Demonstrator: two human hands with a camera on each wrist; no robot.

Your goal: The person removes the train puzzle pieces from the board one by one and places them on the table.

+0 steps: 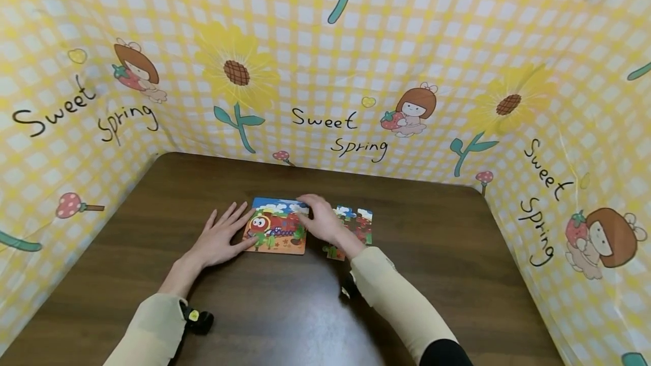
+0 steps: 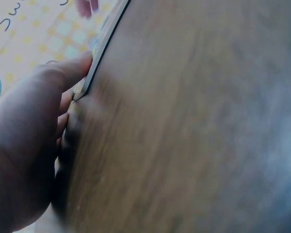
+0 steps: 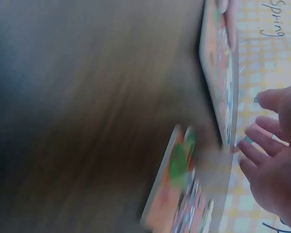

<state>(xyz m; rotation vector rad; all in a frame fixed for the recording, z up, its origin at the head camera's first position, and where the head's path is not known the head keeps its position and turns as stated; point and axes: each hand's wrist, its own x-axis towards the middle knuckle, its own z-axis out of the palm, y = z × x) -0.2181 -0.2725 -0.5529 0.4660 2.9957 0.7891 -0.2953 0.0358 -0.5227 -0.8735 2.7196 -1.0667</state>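
Note:
A picture puzzle board with a cartoon caterpillar lies flat on the dark wooden table. My left hand rests with spread fingers on its left side, the thumb along the lower left edge. At the board's upper right corner is my right hand, fingers loosely bent. In the right wrist view that right hand appears apart from the board, with nothing between thumb and fingers. Joined jigsaw pieces lie to the right of the board, partly hidden by my right hand and wrist.
The brown table has a yellow checked cloth standing around its back and sides. A small black device sits at the left wrist. Blur softens the right wrist view.

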